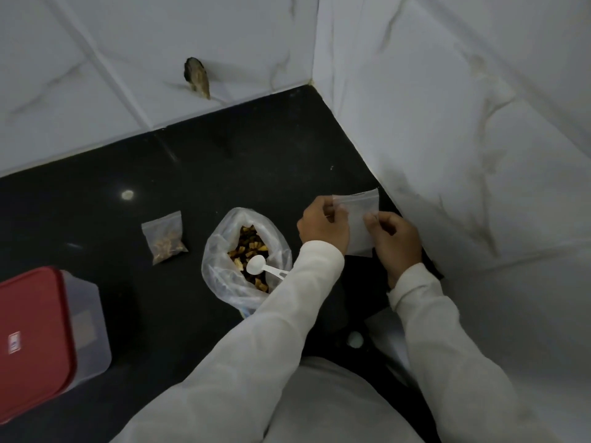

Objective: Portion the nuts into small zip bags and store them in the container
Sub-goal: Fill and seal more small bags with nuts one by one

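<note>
An empty small zip bag [359, 219] is held up above the black counter near the right wall. My left hand [323, 223] pinches its left side near the top, and my right hand [395, 239] pinches its right side. A large clear plastic bag of nuts [224, 251] stands open on the counter, with a white plastic scoop [263, 265] resting inside on the nuts. A filled small zip bag [164, 236] lies to its left. The container [86, 324], clear with a red lid [35, 337] on top, sits at the left edge.
The black counter [160, 174] runs into a corner of white marbled wall tiles at the back and right. A rough hole [196, 76] breaks the back wall tile. Both my arms wear white sleeves.
</note>
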